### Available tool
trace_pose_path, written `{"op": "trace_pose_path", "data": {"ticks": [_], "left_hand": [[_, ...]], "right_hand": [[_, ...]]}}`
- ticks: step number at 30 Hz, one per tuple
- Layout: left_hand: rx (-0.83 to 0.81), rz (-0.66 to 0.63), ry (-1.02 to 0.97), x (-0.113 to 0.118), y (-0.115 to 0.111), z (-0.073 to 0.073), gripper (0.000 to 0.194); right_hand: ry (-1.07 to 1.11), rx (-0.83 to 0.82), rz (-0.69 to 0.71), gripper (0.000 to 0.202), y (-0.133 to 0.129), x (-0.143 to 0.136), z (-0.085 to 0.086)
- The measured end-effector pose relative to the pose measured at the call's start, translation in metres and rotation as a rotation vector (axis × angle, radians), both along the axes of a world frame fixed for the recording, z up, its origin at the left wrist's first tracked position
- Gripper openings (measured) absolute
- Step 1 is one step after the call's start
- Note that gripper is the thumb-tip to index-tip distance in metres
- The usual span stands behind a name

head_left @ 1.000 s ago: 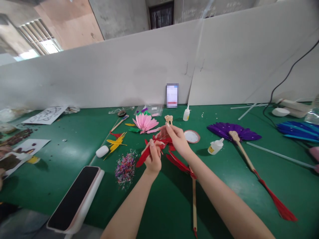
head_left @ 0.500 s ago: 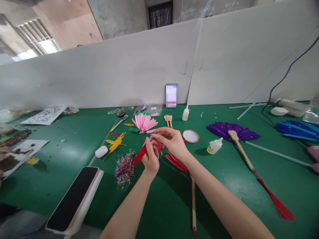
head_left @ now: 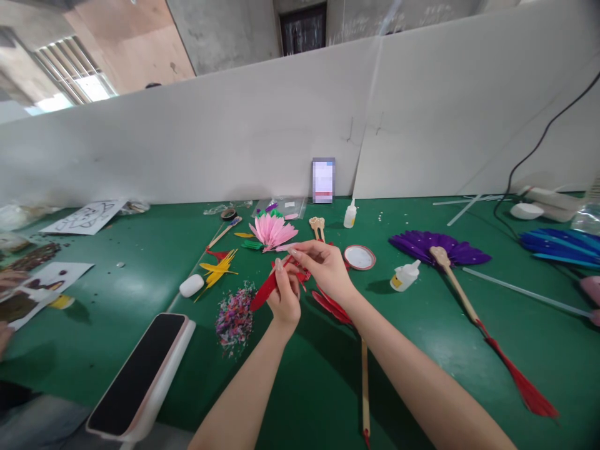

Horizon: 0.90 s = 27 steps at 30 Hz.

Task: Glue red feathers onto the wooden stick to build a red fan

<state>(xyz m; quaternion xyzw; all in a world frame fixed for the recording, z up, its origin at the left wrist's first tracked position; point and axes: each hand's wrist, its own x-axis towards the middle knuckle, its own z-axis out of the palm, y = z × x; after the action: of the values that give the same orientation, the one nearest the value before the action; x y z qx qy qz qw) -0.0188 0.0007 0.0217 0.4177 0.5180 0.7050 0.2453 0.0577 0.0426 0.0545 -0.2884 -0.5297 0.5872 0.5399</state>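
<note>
My left hand point(head_left: 287, 303) pinches a red feather point(head_left: 263, 292) between thumb and fingers, its broad tip pointing down to the left. My right hand point(head_left: 332, 269) is closed in a pinch at the feather's narrow upper end, touching my left fingertips. Whether it grips anything besides that end is hidden. Under my right wrist lie more red feathers point(head_left: 328, 305), with a wooden stick handle point(head_left: 365, 387) running toward me. Pink feathers point(head_left: 272, 231) fan out just beyond my hands. To the left are yellow feathers point(head_left: 218, 269) and a pile of coloured clippings point(head_left: 235, 319).
A round white lid or dish point(head_left: 359, 257) and a glue bottle point(head_left: 405, 276) stand right of my hands; another glue bottle point(head_left: 349, 214) is farther back. A purple feather fan point(head_left: 440, 249) lies right. A phone point(head_left: 138, 375) sits front left. A co-worker's hand point(head_left: 12, 281) shows at far left.
My hands and the red feather stay almost in place. At the far left edge, the co-worker's hands have come further into view over the paper.
</note>
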Motion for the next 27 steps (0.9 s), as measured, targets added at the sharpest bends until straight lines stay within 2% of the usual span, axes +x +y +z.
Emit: {"op": "trace_pose_path", "data": {"ticks": [13,27], "left_hand": [[0.001,0.022,0.069,-0.0007,0.0006,0.0014,0.051],[0.011,0.033,0.067,-0.0008,0.0019,-0.0034,0.046]], "right_hand": [[0.011,-0.037,0.030,0.022,-0.0001,-0.0005,0.0010],[-0.012,-0.041,-0.025,0.021,-0.0008,-0.0018,0.0001]]}}
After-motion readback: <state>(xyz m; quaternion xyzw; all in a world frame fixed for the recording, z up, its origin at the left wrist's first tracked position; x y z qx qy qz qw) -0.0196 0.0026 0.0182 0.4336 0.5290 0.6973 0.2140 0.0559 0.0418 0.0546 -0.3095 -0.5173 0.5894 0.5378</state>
